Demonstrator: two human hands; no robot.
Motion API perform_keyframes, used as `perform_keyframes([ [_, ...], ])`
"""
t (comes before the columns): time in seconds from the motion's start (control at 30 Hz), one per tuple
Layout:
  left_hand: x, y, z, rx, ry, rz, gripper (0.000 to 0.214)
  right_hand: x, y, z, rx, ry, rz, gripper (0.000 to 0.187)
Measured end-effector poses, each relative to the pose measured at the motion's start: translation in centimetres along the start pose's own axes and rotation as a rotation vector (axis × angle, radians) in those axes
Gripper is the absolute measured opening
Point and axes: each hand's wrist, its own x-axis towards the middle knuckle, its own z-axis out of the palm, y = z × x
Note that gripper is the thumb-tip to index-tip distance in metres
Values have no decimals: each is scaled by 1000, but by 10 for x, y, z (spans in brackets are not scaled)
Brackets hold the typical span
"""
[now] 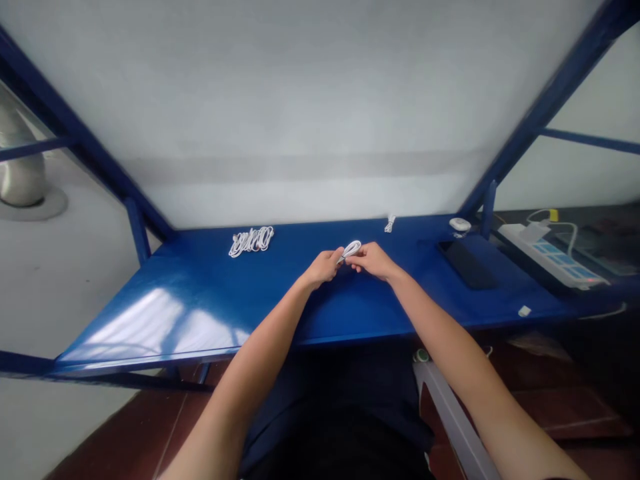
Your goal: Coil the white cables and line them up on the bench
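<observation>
A white cable (pixel 353 248), folded into a small looped bundle, is held just above the blue table. My left hand (pixel 325 265) is closed round the bundle's lower left part. From the right, my right hand (pixel 371 260) pinches the bundle near its middle with thumb and fingers. The cable's loop sticks up between both hands; its ends are hidden by my fingers. Several coiled white cables (pixel 251 241) lie in a row toward the back left of the table. Small white ties (pixel 390 224) lie at the back, right of my hands.
The blue table (pixel 280 293) meets a pale wall, with slanted blue frame bars on both sides. On its right lie a black phone (pixel 465 264), a white rounded case (pixel 460 225) and a small white piece (pixel 524 311). Beyond stands a power strip (pixel 555 257).
</observation>
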Motion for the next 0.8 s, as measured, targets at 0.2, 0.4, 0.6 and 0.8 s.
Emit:
perform_keyframes([
  [0.2,4,-2,1,357,204,305,43,2,3,2,84,42,53,13],
  [0.4,-5,9,-12,-42,-148,-75,35,-3,-3,0,29,-54,13,14],
  [0.6,-10,15,-19,-298,-268,-227,30,-5,-5,0,-56,-99,-25,15],
  [0.8,-8,14,-25,-188,-253,-228,33,-6,-5,1,-116,-123,-47,15],
])
